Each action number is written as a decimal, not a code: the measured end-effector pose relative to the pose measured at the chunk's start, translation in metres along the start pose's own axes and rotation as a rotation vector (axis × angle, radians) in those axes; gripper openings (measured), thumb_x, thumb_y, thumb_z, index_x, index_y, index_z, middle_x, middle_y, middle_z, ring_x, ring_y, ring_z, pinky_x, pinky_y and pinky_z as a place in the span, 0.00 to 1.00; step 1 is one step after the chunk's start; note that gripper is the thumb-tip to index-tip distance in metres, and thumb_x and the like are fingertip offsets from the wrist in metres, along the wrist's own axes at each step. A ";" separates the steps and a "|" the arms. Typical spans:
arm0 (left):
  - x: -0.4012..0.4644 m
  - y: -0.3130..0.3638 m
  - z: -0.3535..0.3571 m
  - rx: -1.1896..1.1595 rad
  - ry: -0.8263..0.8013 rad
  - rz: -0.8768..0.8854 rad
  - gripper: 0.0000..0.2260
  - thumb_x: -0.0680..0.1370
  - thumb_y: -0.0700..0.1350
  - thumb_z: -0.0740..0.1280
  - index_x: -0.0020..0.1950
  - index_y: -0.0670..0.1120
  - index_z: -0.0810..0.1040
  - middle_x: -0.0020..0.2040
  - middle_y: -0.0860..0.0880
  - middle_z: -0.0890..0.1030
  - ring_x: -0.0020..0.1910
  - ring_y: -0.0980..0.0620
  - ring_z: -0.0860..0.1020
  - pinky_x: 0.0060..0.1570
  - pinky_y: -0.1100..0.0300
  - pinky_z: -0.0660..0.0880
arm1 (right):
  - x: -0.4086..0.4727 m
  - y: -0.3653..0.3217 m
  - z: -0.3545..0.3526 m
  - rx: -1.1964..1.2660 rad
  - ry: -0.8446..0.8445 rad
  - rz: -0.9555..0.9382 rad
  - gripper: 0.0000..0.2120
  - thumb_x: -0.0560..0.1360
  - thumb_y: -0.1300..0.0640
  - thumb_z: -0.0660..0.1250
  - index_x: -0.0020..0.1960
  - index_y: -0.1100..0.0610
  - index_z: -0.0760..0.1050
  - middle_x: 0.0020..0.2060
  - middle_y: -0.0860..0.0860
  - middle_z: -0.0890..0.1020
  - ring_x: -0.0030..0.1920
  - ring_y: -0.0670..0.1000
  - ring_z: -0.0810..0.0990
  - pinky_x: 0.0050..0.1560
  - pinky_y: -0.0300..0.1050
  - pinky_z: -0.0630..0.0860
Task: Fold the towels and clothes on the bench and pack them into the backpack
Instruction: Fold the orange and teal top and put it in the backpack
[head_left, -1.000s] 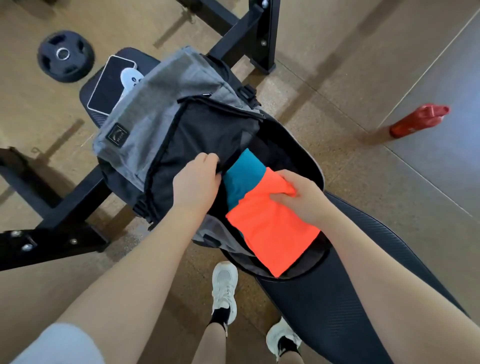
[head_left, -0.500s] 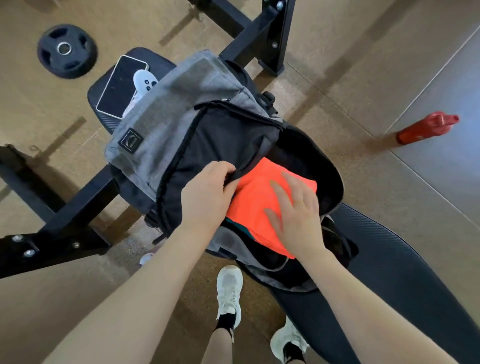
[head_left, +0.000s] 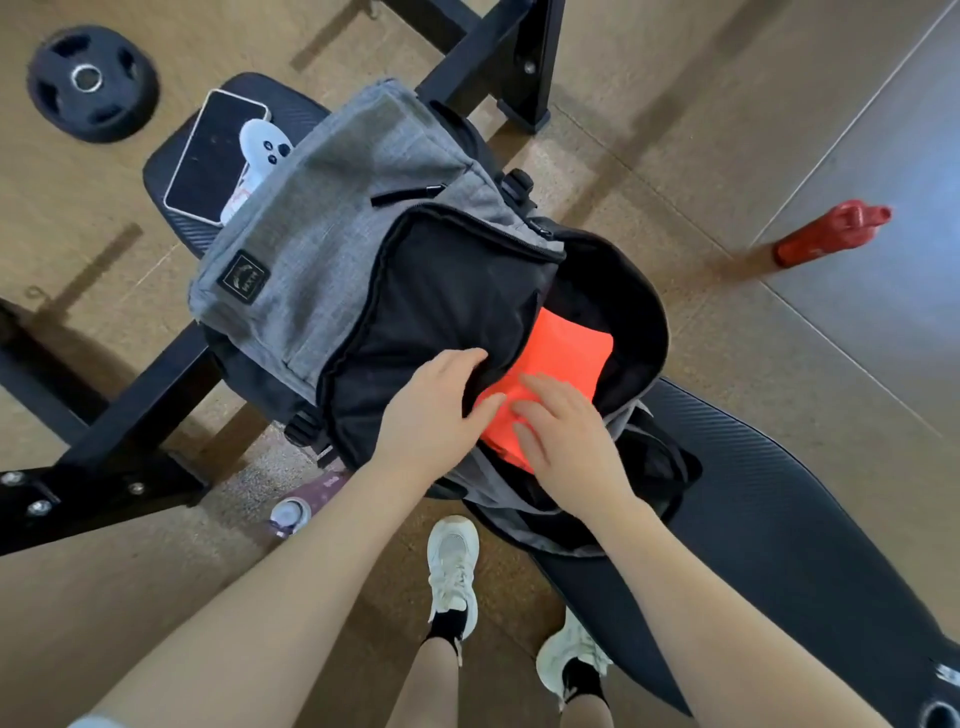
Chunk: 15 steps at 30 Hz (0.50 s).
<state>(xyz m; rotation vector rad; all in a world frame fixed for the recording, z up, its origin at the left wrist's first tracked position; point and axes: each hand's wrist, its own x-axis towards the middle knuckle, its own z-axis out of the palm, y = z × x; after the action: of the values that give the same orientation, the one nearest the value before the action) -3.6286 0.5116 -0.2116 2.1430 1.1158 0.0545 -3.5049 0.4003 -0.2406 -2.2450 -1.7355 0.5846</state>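
A black padded bench (head_left: 769, 519) runs from the upper left of the frame to the lower right. A gray and black backpack (head_left: 332, 260) lies across its middle, and a dark tablet (head_left: 213, 156) and a white game controller (head_left: 262, 150) lie on its upper-left end, the controller partly on the tablet and touching the backpack.

Grey backpack (head_left: 332, 260) with black inner flap and small dark logo patch lies on the black padded table (head_left: 779, 545), main compartment unzipped and gaping toward the camera. Folded orange cloth (head_left: 566, 353) sits flat inside the opening, partly tucked under the black flap, its near edge at the compartment lip. Left hand (head_left: 434, 415) grips the flap edge; right hand (head_left: 566, 441) rests flat on the orange cloth, fingers straight.
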 end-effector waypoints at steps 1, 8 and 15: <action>-0.003 0.001 -0.005 -0.033 0.013 -0.001 0.19 0.76 0.51 0.64 0.65 0.45 0.73 0.62 0.49 0.76 0.61 0.51 0.72 0.60 0.57 0.70 | -0.011 0.006 -0.007 0.029 0.087 0.080 0.15 0.76 0.55 0.56 0.53 0.60 0.79 0.59 0.58 0.78 0.59 0.60 0.77 0.59 0.57 0.73; 0.003 -0.015 -0.031 0.185 0.287 -0.259 0.24 0.76 0.43 0.66 0.71 0.44 0.65 0.72 0.36 0.60 0.71 0.35 0.59 0.68 0.43 0.58 | -0.028 0.036 -0.025 -0.035 -0.152 0.218 0.25 0.71 0.65 0.52 0.67 0.61 0.69 0.64 0.58 0.75 0.68 0.59 0.70 0.69 0.57 0.62; 0.012 -0.027 -0.036 0.068 0.339 -0.616 0.25 0.77 0.49 0.65 0.70 0.43 0.63 0.68 0.40 0.65 0.67 0.40 0.62 0.61 0.46 0.64 | -0.020 0.061 -0.016 -0.295 -0.214 0.134 0.22 0.72 0.65 0.55 0.65 0.56 0.70 0.48 0.52 0.81 0.53 0.56 0.79 0.63 0.54 0.67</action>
<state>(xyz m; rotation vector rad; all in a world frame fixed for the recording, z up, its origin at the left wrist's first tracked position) -3.6520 0.5509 -0.2043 1.7960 1.9560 0.0985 -3.4493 0.3658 -0.2485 -2.6011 -1.8896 0.6559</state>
